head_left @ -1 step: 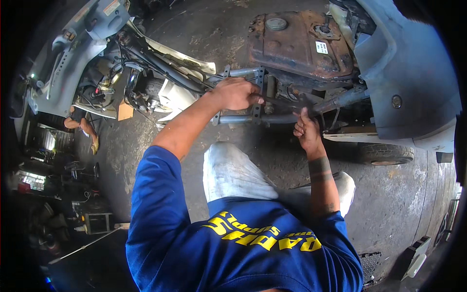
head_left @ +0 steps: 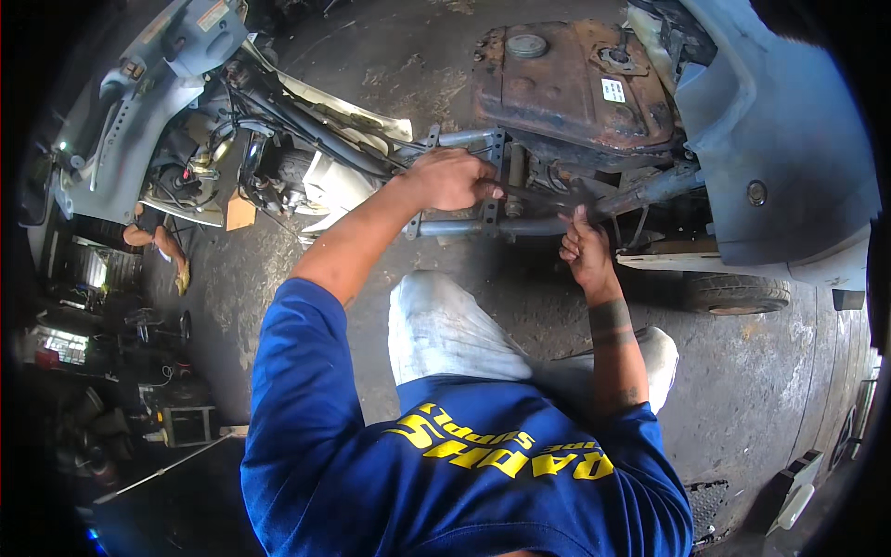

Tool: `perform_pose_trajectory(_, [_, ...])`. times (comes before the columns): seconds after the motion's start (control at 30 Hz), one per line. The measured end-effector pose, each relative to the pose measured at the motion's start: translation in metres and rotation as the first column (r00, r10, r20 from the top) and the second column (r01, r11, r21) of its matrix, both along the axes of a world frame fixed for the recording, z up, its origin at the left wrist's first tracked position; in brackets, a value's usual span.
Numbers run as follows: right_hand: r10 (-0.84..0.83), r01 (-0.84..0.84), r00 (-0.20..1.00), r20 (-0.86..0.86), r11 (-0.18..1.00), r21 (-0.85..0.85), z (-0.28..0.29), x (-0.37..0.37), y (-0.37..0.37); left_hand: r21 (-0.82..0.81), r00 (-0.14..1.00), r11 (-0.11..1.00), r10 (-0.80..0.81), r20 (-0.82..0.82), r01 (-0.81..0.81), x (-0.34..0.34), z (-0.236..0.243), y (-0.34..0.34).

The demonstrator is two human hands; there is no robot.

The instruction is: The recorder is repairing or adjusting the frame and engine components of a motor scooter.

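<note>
My left hand is closed round one end of a dark, slim bar, above the grey tube frame of a partly stripped scooter. The bar slopes right, toward a dark end beside my right thumb. My right hand has its fingers curled and its thumb up, just below that end; what lies inside the fingers is hidden. A perforated metal bracket crosses the frame tubes beside my left hand. Behind both hands sits a rusty brown fuel tank with a round cap.
A pale grey-blue body panel rises on the right, over a tyre. Wiring and front bodywork stand on the left. Another person's bare leg shows at far left. Tools and parts crowd the lower left floor.
</note>
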State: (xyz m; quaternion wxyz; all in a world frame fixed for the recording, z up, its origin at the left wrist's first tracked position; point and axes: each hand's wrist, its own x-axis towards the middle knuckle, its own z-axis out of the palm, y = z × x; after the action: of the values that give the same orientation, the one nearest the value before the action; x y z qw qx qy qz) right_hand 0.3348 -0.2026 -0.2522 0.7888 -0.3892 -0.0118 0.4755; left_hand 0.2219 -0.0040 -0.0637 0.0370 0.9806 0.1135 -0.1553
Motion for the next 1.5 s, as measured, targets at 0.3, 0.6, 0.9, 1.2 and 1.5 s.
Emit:
perform_pose_trajectory(0.3, [0.041, -0.035, 0.997, -0.064, 0.995, 0.096, -0.002, 0.001, -0.001, -0.029, 0.998, 0.999, 0.021, -0.055, -0.023, 0.007, -0.001, 0.003])
perform_pose_trajectory(0.6, [0.006, 0.013, 0.991, -0.136, 0.990, 0.140, -0.010, -0.006, 0.009, 0.160, 0.995, 0.984, -0.061, -0.079, 0.073, 0.014, 0.021, -0.017])
perform_pose_trajectory(0.9, [0.047, 0.050, 0.963, -0.264, 0.936, 0.349, -0.006, -0.002, 0.005, 0.239, 0.988, 0.959, -0.157, -0.007, 0.155, 0.016, 0.025, -0.021])
perform_pose_trajectory(1.2, [0.029, 0.079, 0.937, -0.348, 0.953, 0.292, -0.006, -0.007, 0.014, 0.305, 0.976, 0.941, -0.188, 0.107, 0.147, 0.004, 0.018, -0.023])
perform_pose_trajectory(1.5, [0.241, 0.047, 0.841, -0.485, 0.860, 0.509, -0.005, 0.002, 0.004, 0.513, 0.907, 0.804, -0.407, 0.105, 0.301, 0.026, 0.044, -0.067])
